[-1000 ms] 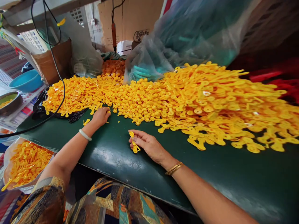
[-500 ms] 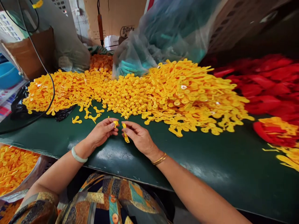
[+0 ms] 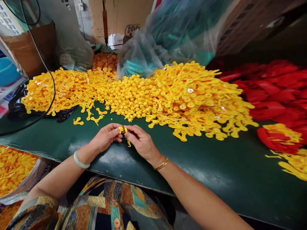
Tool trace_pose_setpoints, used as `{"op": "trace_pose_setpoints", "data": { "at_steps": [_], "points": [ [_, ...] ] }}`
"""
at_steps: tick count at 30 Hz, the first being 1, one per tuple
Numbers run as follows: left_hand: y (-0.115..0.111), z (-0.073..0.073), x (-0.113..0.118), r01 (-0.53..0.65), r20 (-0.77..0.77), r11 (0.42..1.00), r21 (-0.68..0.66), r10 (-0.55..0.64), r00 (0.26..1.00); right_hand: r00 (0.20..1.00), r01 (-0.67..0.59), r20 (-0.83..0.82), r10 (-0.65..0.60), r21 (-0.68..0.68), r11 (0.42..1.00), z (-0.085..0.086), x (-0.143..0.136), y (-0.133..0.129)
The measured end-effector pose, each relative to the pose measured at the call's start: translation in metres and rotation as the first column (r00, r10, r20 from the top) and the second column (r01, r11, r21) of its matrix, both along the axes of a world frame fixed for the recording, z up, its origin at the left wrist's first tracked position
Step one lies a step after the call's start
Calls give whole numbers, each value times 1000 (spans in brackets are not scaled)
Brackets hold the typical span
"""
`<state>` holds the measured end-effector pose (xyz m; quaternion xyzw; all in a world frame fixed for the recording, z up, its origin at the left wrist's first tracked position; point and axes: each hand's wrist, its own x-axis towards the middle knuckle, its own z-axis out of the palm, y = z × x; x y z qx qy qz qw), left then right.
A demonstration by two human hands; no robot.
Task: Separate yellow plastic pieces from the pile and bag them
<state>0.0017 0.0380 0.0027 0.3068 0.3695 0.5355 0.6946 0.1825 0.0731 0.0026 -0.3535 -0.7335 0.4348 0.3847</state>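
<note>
My left hand (image 3: 107,136) pinches a small yellow plastic piece (image 3: 121,129) between thumb and fingers. A longer yellow plastic piece (image 3: 128,138) is gripped by my right hand (image 3: 141,142), its thin end pointing down. The two pieces meet or nearly touch between my fingertips; the fingers hide where they join. Both hands are just above the green tabletop (image 3: 153,166). Beyond them lie small knob-like yellow pieces (image 3: 130,99), with a tall heap of long yellow pieces (image 3: 199,95) to the right. A few loose yellow pieces (image 3: 96,119) rest left of my hands.
More yellow parts (image 3: 55,92) are piled on a black bag at the left, crossed by a dark cable (image 3: 53,83). Red parts (image 3: 275,92) fill the far right. Behind stand a clear plastic bag (image 3: 168,38) and a hanging orange screwdriver (image 3: 105,24). A full container (image 3: 16,169) sits lower left.
My hands have come together, and the small yellow piece now meets or nearly touches the longer one. The view has shifted slightly.
</note>
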Motion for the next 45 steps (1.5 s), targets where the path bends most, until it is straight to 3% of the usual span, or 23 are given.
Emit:
{"op": "trace_pose_setpoints", "data": {
  "at_steps": [16, 24, 28, 34, 36, 38, 42, 45],
  "points": [
    [-2, -1, 4, -38, -38, 999, 35, 39, 999, 1000, 4, 4, -4, 30, 1000, -7, -2, 0],
    [-7, -16, 14, -138, -303, 964, 228, 205, 931, 996, 21, 85, -24, 38, 999, -4, -4, -6],
    [-9, -23, 15, -112, -474, 946, 304, 252, 844, 993, 37, 114, -45, 74, 997, -6, -4, -10],
    [-10, -18, 15, -48, -708, 894, 446, 386, 591, 981, 85, 149, -125, 251, 964, -16, -8, -21],
    [-11, -16, 15, -26, -734, 881, 473, 409, 542, 976, 88, 165, -142, 294, 952, -19, -9, -22],
    [-11, -15, 13, -20, -720, 887, 461, 387, 576, 975, 86, 168, -144, 310, 947, -18, -9, -22],
    [-12, -17, 11, -36, -563, 933, 357, 246, 789, 987, 52, 134, -89, 260, 964, -7, -5, -18],
    [-13, -16, 11, -44, -493, 944, 328, 210, 844, 993, 33, 104, -51, 168, 985, 2, -2, -15]
  ]
}}
